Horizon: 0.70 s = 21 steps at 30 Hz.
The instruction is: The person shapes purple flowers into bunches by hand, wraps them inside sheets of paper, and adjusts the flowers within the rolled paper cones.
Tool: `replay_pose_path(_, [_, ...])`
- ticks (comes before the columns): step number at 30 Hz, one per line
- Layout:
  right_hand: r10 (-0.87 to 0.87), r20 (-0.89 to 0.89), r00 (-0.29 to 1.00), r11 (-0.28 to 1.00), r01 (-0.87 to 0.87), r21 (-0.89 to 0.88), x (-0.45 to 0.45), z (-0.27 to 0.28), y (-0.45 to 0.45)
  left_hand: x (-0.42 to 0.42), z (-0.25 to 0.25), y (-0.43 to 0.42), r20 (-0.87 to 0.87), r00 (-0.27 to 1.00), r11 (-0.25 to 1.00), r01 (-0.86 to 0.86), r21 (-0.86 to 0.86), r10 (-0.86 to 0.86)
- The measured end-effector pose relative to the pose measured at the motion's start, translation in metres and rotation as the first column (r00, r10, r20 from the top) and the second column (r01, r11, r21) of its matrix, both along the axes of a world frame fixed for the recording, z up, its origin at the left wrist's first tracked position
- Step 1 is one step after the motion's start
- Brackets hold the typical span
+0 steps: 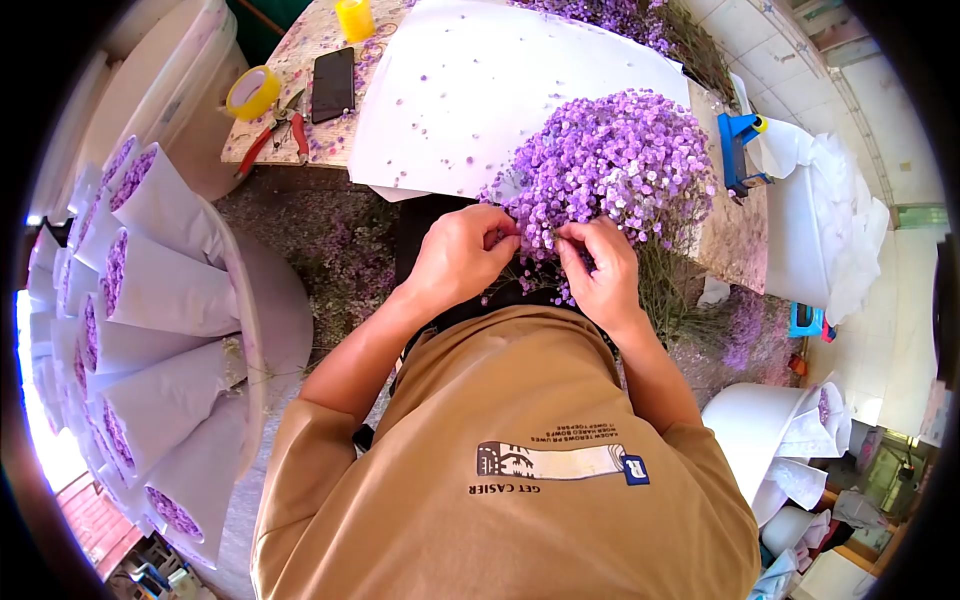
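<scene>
1. Nearest is a smooth tan cotton-like shirt [480,385] with an upside-down print.
2. The left hand [470,250] has its fingers curled in and its thumb near the forefinger; the right hand [603,265] has thumb and forefinger drawn together. I cannot tell whether either pinches a sprig.
3. The purple flowers [630,165], tiny, papery blooms in a rounded, frothy bunch with thin green stems, lie just beyond the hands. Their near edge meets the right fingertips and reaches beside the left.
4. Under them spreads smooth white paper [440,90], dotted with loose blossoms; the bunch covers its near right part.
5. The wooden bench [738,228] carries a blue plastic dispenser [735,155] at right and, at left, red-handled pruners [285,130], a flat black phone [333,85] and a glossy yellow tape roll [270,103].
6. Well left, white paper cones [180,285] of purple blooms fill a round tub [280,300].
7. More purple blooms [605,22] lie beyond the paper.
</scene>
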State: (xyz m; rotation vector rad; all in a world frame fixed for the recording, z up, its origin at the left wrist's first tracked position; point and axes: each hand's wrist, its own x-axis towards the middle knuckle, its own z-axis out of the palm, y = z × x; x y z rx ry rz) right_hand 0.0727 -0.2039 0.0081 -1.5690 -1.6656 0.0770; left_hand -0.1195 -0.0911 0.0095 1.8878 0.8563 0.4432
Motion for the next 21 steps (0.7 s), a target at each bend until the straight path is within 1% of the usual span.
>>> replay_pose_path(2, [-0.002, -0.007, 1.0, 1.0, 0.002, -0.016, 0.001, -0.001, -0.001, 0.001, -0.009, -0.002, 0.092, 0.996, 1.0, -0.007, -0.004, 0.008])
replay_pose_path(3, [0.0, -0.005, 1.0, 1.0, 0.0, -0.018, 0.002, -0.001, -0.001, 0.0, -0.012, -0.002, 0.093, 0.996, 1.0, -0.01, -0.005, 0.01])
replay_pose_path(5, [-0.036, -0.028, 0.999, 0.999, 0.036, -0.011, 0.002, -0.001, -0.002, -0.003, -0.014, 0.002, 0.3, 0.947, 0.964, -0.036, -0.263, 0.118])
replay_pose_path(6, [-0.049, -0.032, 0.998, 0.999, 0.048, -0.016, 0.004, -0.002, -0.003, -0.004, -0.014, 0.006, 0.437, 0.887, 0.944, 0.001, -0.329, 0.152])
replay_pose_path(7, [-0.046, -0.03, 0.998, 0.999, 0.045, -0.017, 0.005, -0.002, -0.003, -0.012, -0.012, 0.008, 0.444, 0.861, 0.832, 0.045, -0.553, 0.249])
replay_pose_path(8, [-0.05, -0.054, 0.997, 0.999, 0.049, -0.021, 0.006, -0.001, -0.004, -0.019, -0.014, 0.015, 0.494, 0.821, 0.72, 0.157, -0.677, 0.286])
replay_pose_path(9, [-0.054, -0.077, 0.996, 0.998, 0.052, -0.027, 0.006, -0.001, -0.004, -0.024, -0.017, 0.023, 0.533, 0.778, 0.584, 0.273, -0.765, 0.334])
replay_pose_path(11, [-0.048, -0.083, 0.995, 0.998, 0.045, -0.04, 0.008, -0.002, -0.005, -0.023, -0.019, 0.027, 0.504, 0.791, 0.581, 0.241, -0.778, 0.347])
replay_pose_path(13, [-0.042, -0.088, 0.995, 0.999, 0.039, -0.037, 0.009, -0.002, -0.005, -0.014, -0.018, 0.03, 0.336, 0.919, 0.766, 0.063, -0.64, 0.206])
replay_pose_path(14, [-0.041, -0.077, 0.996, 0.999, 0.038, -0.039, 0.008, -0.001, -0.005, -0.009, -0.024, 0.031, 0.252, 0.958, 0.882, -0.006, -0.471, 0.141])
replay_pose_path(15, [-0.036, -0.073, 0.997, 0.999, 0.033, -0.041, 0.008, -0.001, -0.005, -0.004, -0.032, 0.034, 0.255, 0.956, 0.881, -0.009, -0.473, 0.146])
replay_pose_path(17, [-0.029, -0.068, 0.997, 0.998, 0.025, -0.057, 0.009, -0.001, -0.006, 0.003, -0.04, 0.04, 0.172, 0.981, 0.938, -0.028, -0.345, 0.093])
replay_pose_path(18, [-0.023, -0.056, 0.998, 0.998, 0.019, -0.056, 0.01, -0.002, -0.005, 0.003, -0.039, 0.043, 0.08, 0.995, 0.918, -0.021, -0.395, 0.058])
replay_pose_path(19, [-0.022, -0.053, 0.998, 0.998, 0.019, -0.057, 0.011, -0.002, -0.004, 0.004, -0.04, 0.045, 0.083, 0.995, 0.918, -0.02, -0.396, 0.058])
replay_pose_path(21, [-0.015, -0.039, 0.999, 0.998, 0.013, -0.054, 0.01, -0.001, -0.004, 0.006, -0.044, 0.047, 0.011, 0.999, 0.933, 0.047, -0.356, -0.046])
